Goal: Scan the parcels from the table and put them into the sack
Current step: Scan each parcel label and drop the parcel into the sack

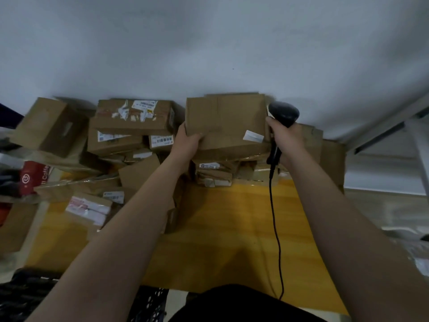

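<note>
Parcel at the scanner: a brown cardboard parcel (pixel 225 119) is gripped at its near left corner by the left grip (pixel 186 141), a bare hand with the thumb laid on the top face and the fingers curled round the left edge. The parcel is seen at the far middle of the yellow surface (pixel 232 228), over a stack of smaller taped parcels (pixel 214 174) set against the pale wall (pixel 209 43). Whether it rests on that stack or is raised clear of it cannot be told. A white label (pixel 253 136) is stuck near the parcel's near right corner.

The right grip (pixel 286 138) is wrapped tightly round the handle of a black handheld scanner (pixel 284 112), whose head is held just beside the parcel's right edge. Its black cable (pixel 275 217) is trailed down across the surface toward the person's body.

To the left, a jumble of labelled boxes (pixel 132 117) is heaped on the surface. A red bag (pixel 34 175) is seen at the left edge, and a black perforated crate (pixel 23 293) at the lower left.
</note>
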